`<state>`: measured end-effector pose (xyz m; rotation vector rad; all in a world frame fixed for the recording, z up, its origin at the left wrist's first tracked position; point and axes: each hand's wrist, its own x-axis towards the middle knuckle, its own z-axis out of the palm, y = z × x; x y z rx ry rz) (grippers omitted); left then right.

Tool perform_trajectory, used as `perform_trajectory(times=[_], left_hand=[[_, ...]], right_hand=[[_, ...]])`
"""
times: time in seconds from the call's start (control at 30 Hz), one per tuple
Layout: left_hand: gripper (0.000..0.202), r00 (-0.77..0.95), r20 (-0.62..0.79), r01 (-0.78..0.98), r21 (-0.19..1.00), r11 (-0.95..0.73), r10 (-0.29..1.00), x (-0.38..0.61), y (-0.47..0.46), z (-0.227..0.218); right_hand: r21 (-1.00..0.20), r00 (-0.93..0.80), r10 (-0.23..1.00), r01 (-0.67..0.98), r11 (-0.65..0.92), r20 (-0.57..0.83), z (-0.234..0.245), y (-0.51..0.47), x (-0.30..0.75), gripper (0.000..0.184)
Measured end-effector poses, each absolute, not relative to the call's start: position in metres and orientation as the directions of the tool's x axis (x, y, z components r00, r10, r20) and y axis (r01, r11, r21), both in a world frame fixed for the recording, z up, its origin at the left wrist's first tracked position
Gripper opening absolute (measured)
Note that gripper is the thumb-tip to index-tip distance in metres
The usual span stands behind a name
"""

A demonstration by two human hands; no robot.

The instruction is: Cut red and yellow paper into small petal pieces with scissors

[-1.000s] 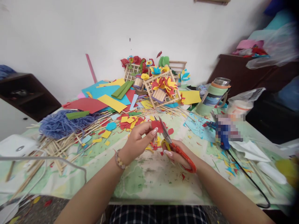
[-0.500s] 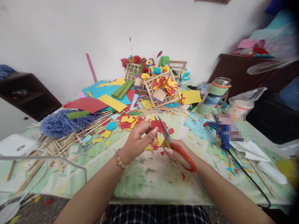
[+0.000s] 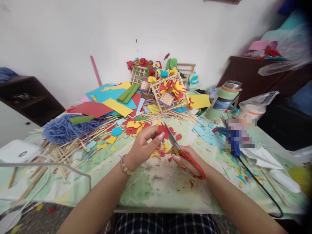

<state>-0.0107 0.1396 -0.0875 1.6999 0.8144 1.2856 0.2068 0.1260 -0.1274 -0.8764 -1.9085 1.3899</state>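
1. Both hands are close together over the table (image 3: 158, 191). The right hand (image 3: 188, 159) is curled around the orange scissors (image 3: 179, 151), and their tips look a little apart.
2. The left hand (image 3: 147, 143) pinches a small red paper (image 3: 162, 130) with its thumb and finger. The blades are at the paper's edge on the right hand's side.
3. The step looks like snipping that paper into shape. The next snip calls for a firm pinch, slow turning and fingertips kept off the blades.
4. Just past the blades lies 1 red petal (image 3: 178, 136).
5. Past the left hand are red and yellow paper bits (image 3: 133, 127).
6. Farthest from both hands, stick frames (image 3: 175, 107) with paper flowers (image 3: 178, 87) stand near the wall (image 3: 107, 32).
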Motion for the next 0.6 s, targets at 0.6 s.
perform_trajectory(times=[0.6], left_hand=[[0.041, 0.259, 0.395, -0.068, 0.918, -0.391, 0.881, -0.0146, 0.1434, -0.0837]], right_hand=[[-0.941, -0.571, 0.821, 0.259, 0.218, 0.034, -0.1203, 0.1291, 0.2107, 0.054]])
